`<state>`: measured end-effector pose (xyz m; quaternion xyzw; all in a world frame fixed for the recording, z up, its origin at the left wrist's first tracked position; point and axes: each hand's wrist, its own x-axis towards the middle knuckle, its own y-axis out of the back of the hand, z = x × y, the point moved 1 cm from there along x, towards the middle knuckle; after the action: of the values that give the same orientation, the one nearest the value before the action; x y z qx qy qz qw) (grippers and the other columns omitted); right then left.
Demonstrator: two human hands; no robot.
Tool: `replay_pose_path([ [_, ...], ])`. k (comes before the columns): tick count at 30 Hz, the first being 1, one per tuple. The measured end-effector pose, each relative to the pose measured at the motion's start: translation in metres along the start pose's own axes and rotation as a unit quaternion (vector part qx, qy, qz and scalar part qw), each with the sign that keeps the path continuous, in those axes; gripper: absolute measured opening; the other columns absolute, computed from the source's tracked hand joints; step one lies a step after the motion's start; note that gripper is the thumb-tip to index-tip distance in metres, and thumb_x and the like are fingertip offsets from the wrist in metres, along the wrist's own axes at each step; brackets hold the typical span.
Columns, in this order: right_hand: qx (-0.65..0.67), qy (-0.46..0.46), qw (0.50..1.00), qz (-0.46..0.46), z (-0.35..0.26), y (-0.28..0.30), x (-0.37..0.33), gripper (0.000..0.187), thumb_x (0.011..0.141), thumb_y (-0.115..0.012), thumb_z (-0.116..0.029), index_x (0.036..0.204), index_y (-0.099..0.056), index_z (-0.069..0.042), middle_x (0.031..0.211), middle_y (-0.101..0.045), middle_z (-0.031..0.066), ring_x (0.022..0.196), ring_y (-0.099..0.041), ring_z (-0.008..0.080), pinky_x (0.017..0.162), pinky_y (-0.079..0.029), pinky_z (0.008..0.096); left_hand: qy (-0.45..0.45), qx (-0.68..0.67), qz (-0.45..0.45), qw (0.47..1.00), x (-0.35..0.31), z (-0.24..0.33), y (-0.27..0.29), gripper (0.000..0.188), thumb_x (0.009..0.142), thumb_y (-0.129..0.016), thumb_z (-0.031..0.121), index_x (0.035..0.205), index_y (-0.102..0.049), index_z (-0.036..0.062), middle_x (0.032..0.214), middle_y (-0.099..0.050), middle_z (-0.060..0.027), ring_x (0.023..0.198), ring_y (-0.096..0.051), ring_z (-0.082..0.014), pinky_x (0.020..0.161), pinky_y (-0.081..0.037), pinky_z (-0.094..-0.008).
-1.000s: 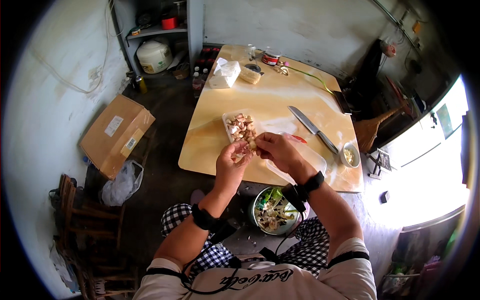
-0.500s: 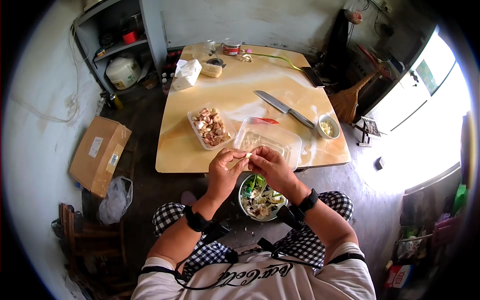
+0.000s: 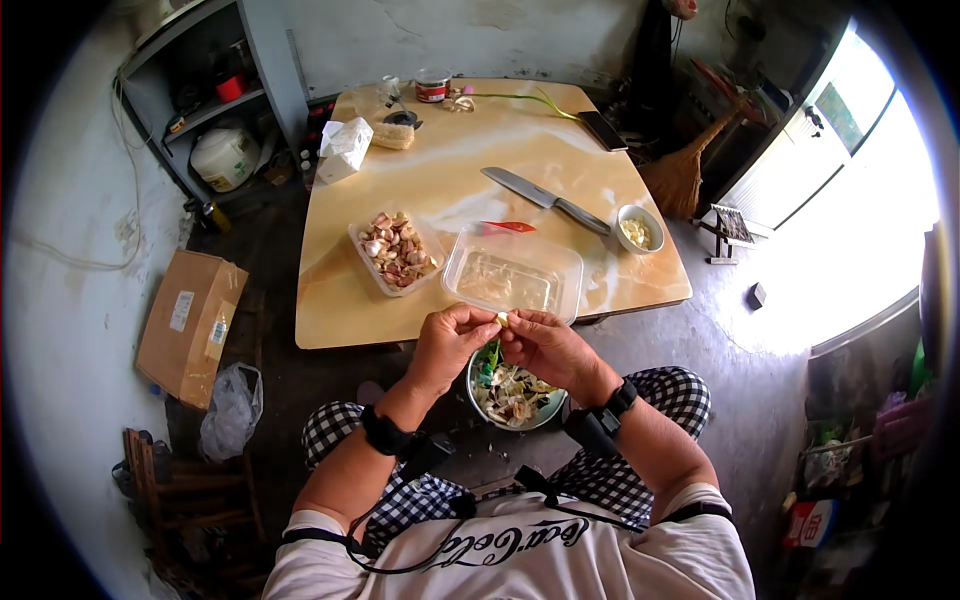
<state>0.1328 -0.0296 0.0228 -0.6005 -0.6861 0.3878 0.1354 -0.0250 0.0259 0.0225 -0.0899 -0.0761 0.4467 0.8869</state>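
Note:
My left hand (image 3: 447,345) and my right hand (image 3: 541,347) meet in front of me, both pinching a small pale garlic clove (image 3: 502,320) between the fingertips. Directly below them a metal bowl (image 3: 480,400) with peels and scraps rests between my knees. Just beyond my hands, at the near edge of the low wooden table (image 3: 340,310), stands a clear plastic container (image 3: 512,273). To its left is a smaller tub of unpeeled garlic cloves (image 3: 396,251).
A large knife (image 3: 545,199), a red chilli (image 3: 510,227) and a small white bowl of peeled cloves (image 3: 639,229) lie further back. A tissue pack (image 3: 344,149), jar and green stalk sit at the far end. A cardboard box (image 3: 190,324), plastic bag, shelf and broom surround the table.
The view has swung so the table sits further left and the hands lie nearer the table's front edge, above the metal bowl. Both hands stay together on the clove.

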Motion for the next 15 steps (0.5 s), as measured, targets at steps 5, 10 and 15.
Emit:
replay_pose_path([
  [5,0.06,-0.013,0.998,-0.027,0.002,0.008,-0.003,0.013,0.089,-0.05,-0.016,0.087,-0.054,-0.003,0.074,-0.051,0.0009,0.063,-0.044,0.0087,0.058,-0.039,0.0213,0.014,0.018,-0.003,1.0,0.001,-0.003,-0.004,0.008,0.08,-0.061,0.005,0.086,-0.06,0.0007,0.079,-0.061,-0.0014,0.068,-0.053,-0.0041,0.063,-0.043,-0.0173],
  [10,0.054,0.003,0.999,-0.002,-0.003,0.013,-0.011,0.012,0.089,-0.05,-0.015,0.085,-0.052,-0.004,0.075,-0.051,0.0015,0.063,-0.044,0.0091,0.057,-0.038,0.0217,0.053,-0.028,0.005,0.998,0.002,0.001,-0.006,0.004,0.079,-0.061,0.004,0.078,-0.058,0.0016,0.074,-0.059,-0.0007,0.066,-0.053,-0.0039,0.058,-0.043,-0.0185],
  [15,-0.015,0.035,0.998,0.047,-0.008,0.014,-0.015,0.011,0.089,-0.05,-0.015,0.085,-0.052,-0.005,0.074,-0.051,0.001,0.063,-0.044,0.0091,0.057,-0.038,0.0217,-0.132,0.293,0.046,0.946,0.017,-0.007,-0.003,0.007,0.079,-0.061,0.003,0.075,-0.055,0.0,0.074,-0.058,-0.0016,0.063,-0.055,-0.0071,0.056,-0.043,-0.0211],
])
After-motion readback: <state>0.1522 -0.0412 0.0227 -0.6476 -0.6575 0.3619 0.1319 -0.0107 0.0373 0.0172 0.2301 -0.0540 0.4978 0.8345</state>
